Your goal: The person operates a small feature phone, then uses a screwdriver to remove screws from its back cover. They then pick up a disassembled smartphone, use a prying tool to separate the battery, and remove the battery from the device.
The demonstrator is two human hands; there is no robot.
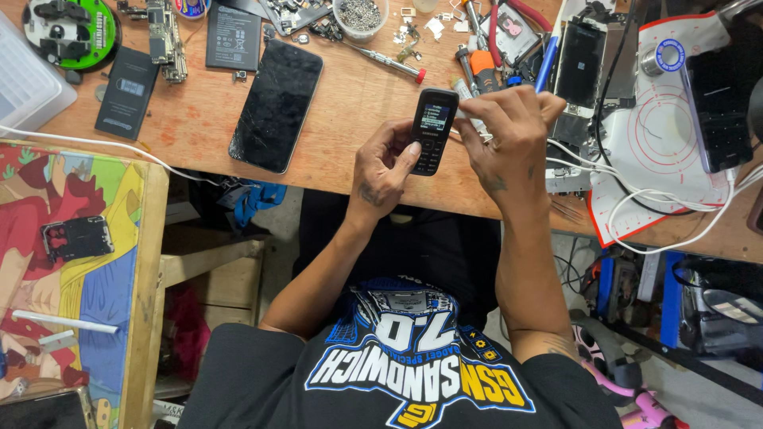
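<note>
- Black keypad phone (431, 129) stands above centre of the frame, long axis nearly vertical, screen end up.
- Left hand (381, 167) grips its lower half, thumb on keys.
- Right hand (513, 139), fingers curled, touches its upper right edge.

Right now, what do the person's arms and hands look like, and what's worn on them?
Both forearms are bare, with no gloves, watch or rings that I can see. The left hand has a small dark tattoo near the wrist; the right hand has dark marks on its back. Short black sleeves end above the elbows, part of a black T-shirt with a blue, white and yellow print.
</note>
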